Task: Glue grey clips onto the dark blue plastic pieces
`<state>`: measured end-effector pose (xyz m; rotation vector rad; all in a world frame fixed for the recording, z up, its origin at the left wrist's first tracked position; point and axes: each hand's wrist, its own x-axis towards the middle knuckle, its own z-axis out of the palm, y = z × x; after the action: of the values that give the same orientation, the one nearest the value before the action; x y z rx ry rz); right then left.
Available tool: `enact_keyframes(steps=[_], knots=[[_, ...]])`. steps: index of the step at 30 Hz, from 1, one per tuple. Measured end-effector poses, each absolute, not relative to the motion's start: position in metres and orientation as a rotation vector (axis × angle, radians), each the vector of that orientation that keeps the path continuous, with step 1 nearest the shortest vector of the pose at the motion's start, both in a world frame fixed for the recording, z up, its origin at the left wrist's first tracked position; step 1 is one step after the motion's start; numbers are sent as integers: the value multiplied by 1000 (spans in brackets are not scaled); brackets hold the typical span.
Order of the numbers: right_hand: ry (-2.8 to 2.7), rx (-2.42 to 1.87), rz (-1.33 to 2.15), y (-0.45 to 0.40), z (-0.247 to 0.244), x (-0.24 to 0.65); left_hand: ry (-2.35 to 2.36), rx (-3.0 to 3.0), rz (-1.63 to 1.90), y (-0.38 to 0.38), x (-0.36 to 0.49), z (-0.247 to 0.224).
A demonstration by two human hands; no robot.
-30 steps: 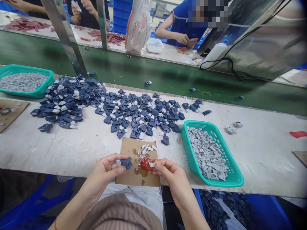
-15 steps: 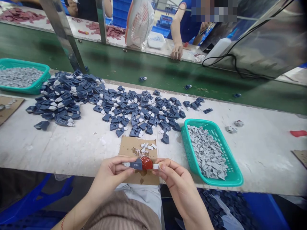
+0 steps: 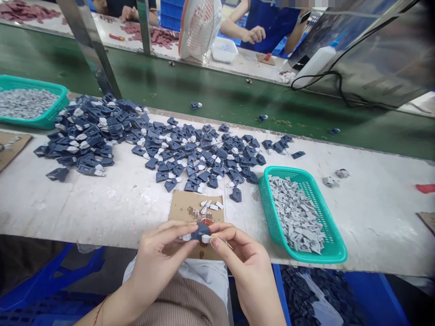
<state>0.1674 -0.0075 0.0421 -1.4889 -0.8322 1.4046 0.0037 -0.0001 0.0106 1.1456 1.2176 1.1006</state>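
Observation:
My left hand (image 3: 166, 246) pinches a dark blue plastic part (image 3: 200, 232) that has a light tip on its left end. My right hand (image 3: 238, 249) holds a small white plastic piece (image 3: 205, 238) between thumb and fingers, against the right side of the blue part. Beneath both hands lies a piece of brown cardboard (image 3: 180, 206) with wet stains and several loose white pieces (image 3: 214, 206). A round red thing (image 3: 206, 222) on the cardboard is mostly hidden behind the blue part and my fingers.
A green basket (image 3: 264, 199) of grey-white pieces stands right, another green basket (image 3: 63, 97) far left. Blue parts (image 3: 91, 131) are heaped along the white table (image 3: 112, 213). Beyond runs a green belt (image 3: 163, 86); a co-worker's hand (image 3: 254, 34) shows across it. A blue bin (image 3: 370, 294) sits below.
The white piece in my right hand has come from above the red thing to the blue part, and my hands are closer together. The co-worker's hand across the belt has lifted back.

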Motion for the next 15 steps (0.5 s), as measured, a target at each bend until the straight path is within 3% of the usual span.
enact_keyframes(steps=[15], knots=[[-894,-1539,1310,-9,42,159,1297,1298,1150,-7,5,9]])
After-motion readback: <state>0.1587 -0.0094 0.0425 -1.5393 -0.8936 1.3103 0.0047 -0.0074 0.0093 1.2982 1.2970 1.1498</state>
